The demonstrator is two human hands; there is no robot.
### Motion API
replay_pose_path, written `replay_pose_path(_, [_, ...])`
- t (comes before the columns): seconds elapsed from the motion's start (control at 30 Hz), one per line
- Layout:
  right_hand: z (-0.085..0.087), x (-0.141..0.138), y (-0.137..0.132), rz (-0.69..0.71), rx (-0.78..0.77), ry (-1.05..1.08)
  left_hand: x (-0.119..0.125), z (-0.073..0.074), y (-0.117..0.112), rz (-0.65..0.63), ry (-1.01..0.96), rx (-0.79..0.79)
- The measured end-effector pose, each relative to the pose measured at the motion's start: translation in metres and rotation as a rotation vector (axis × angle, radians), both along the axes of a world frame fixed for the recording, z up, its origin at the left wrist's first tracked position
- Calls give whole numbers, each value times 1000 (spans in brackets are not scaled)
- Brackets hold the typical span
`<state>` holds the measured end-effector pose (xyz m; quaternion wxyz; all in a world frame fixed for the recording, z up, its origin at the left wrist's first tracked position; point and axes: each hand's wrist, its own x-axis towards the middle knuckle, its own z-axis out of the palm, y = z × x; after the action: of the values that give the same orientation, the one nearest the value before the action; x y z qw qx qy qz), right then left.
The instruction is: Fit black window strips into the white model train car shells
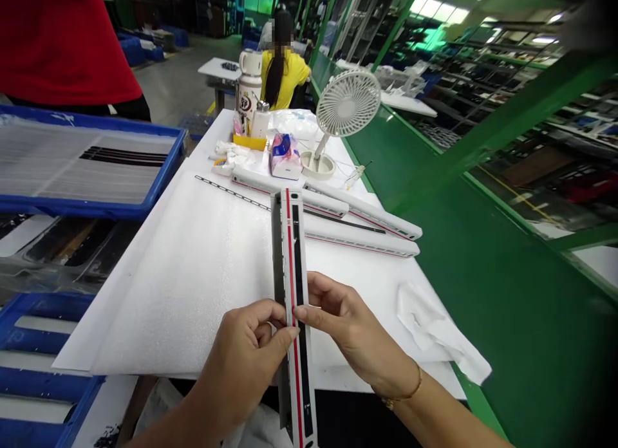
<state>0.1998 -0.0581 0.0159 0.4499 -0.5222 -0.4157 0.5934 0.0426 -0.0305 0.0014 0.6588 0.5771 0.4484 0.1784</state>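
A long white train-car-shaped shell with a red stripe and a black strip along its side stands lengthwise before me, its near end past the table edge. My left hand pinches its left edge, thumb on the striped face. From the right, my right hand grips the same shell, thumb pressed on the black strip and fingers behind. Beyond it lie more white striped shells. A thin black strip with window-like openings rests on the white foam sheet.
A white fan, a tissue pack and a large bottle stand at the table's far end. Crumpled white cloth lies right, beside a green conveyor. Blue trays stand left. Two people are nearby.
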Motion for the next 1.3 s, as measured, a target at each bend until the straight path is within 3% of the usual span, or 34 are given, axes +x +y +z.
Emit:
replay_pose_path(0.17, [8,-3,0,-47,47,-121,4,6,1,133,-168,-119])
replay_pose_path(0.37, [10,-2,-22,0,-129,-129,9,17,8,411,-332,-152])
replay_pose_path(0.5, [20,-1,-28,-103,-117,-54,4,23,6,382,-338,-109])
replay_pose_path(0.57, [31,4,-26,-110,-143,57,-6,25,9,347,-237,72])
replay_pose_path(0.6, [37,7,-26,-93,-166,107,-13,26,12,343,-158,235])
replay_pose_path(0.67, [47,14,-25,-51,-188,167,-27,27,25,324,23,713])
replay_pose_path(0.73, [52,19,-26,-39,-167,183,-36,26,41,234,91,1192])
replay_pose_path(0.77, [54,20,-27,-39,-150,185,-38,25,49,149,101,1358])
replay_pose_path(0.83, [54,20,-29,-44,-130,182,-36,23,62,12,108,1547])
replay_pose_path(0.97, [55,17,-31,-30,-133,168,-20,19,74,-96,62,1596])
replay_pose_path(1.3, [71,10,-27,-40,-53,31,-5,17,68,-125,-106,1528])
